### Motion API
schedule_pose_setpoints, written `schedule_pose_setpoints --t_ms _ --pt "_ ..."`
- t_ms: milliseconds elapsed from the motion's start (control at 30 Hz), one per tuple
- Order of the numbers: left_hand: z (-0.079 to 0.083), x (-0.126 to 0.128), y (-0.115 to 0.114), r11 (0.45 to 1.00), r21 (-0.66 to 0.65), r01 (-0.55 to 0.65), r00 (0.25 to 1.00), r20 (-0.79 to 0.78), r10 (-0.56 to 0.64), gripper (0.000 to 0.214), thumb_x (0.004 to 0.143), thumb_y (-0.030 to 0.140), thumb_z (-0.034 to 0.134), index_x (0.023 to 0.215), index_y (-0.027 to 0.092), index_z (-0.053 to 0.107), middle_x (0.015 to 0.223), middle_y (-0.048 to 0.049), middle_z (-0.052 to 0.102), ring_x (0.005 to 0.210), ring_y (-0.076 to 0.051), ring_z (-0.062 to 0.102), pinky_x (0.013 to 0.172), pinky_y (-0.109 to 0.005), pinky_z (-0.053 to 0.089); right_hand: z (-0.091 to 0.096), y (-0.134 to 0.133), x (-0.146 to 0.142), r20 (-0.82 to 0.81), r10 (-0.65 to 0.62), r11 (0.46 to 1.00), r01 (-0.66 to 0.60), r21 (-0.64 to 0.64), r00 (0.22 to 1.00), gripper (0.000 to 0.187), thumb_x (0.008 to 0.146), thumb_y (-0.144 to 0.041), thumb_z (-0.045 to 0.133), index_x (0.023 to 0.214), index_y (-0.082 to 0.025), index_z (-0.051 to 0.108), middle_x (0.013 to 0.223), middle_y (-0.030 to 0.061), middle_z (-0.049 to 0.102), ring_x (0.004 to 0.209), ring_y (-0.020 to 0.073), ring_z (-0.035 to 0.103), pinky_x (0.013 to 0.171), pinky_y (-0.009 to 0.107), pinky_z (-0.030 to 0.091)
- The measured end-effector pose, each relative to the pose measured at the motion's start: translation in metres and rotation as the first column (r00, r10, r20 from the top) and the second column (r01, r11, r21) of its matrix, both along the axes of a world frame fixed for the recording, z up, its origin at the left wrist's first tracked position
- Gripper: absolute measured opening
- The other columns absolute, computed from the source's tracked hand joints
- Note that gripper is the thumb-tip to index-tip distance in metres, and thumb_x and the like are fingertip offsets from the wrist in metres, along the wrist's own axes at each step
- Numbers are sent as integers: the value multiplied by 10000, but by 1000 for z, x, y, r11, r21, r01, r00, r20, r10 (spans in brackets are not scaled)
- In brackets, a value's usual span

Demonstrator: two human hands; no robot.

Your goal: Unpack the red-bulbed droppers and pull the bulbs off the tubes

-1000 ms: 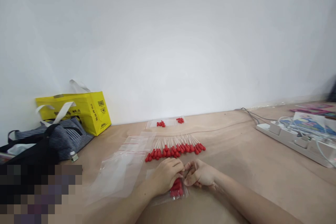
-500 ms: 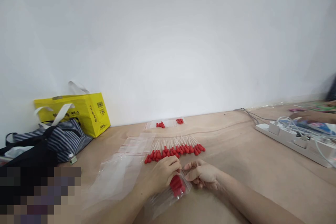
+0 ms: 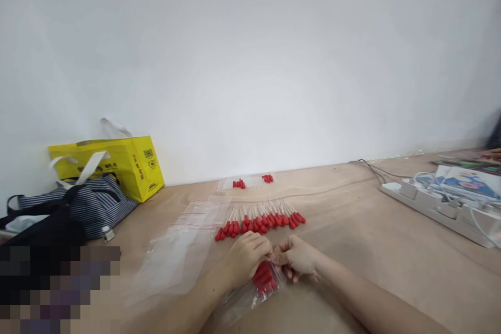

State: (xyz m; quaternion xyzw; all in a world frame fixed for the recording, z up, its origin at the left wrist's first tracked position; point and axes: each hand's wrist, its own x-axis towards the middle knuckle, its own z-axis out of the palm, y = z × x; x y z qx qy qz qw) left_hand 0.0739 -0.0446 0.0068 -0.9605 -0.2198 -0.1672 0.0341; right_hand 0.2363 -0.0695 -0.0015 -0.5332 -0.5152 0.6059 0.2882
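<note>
My left hand (image 3: 245, 260) and my right hand (image 3: 296, 257) meet at the near middle of the table, fingertips pinched together on the top edge of a small clear zip bag (image 3: 250, 292). Red-bulbed droppers (image 3: 264, 278) fill that bag, which hangs down toward me under my hands. Just beyond my knuckles lies a row of loose droppers with red bulbs (image 3: 261, 218). Further back, near the wall, a filled bag of droppers (image 3: 251, 182) lies flat.
A stack of empty clear zip bags (image 3: 183, 242) lies left of my hands. A yellow shopping bag (image 3: 117, 165) and a striped bag (image 3: 84, 204) sit at far left. A white power strip with cables (image 3: 438, 204) and printed sheets (image 3: 467, 180) lie at right.
My hands parted slightly half a second ago and the bag tilted; now the fingertips are pinched together again on its top edge. Another person's hand at far right has withdrawn.
</note>
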Motion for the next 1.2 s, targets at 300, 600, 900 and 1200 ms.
schedule_pose_setpoints --t_ms 300,600,900,1200 --pt "9 -1 2 992 108 64 997 30 -67 217 854 149 410 783 222 602 802 11 632 743 -127 484 757 -306 315 -12 4 1 -50 -12 997 16 80 999 218 667 -188 551 475 -160 454 305 -93 379 232 24 276 244 154 157" --pt "8 4 1 974 183 132 990 -82 -118 269 859 101 352 684 171 543 732 1 625 753 -131 493 796 -309 349 -9 2 -8 45 -36 992 30 125 998 279 662 -121 455 401 -174 372 260 -85 348 210 27 287 237 146 136" --pt "14 1 -1 998 -45 36 999 9 -36 264 864 109 339 907 191 585 1011 -24 619 1058 -151 472 946 -314 349 -20 9 -3 141 -114 979 88 182 983 257 659 -80 423 423 -180 395 263 -78 369 208 49 301 232 158 180" --pt "-28 -47 -35 873 -397 -283 947 27 319 640 782 428 488 1339 293 204 1385 -64 294 1239 -279 293 998 -486 289 -32 15 18 190 -135 871 25 491 973 148 562 -21 506 615 -159 505 480 -73 466 420 42 410 409 142 299"
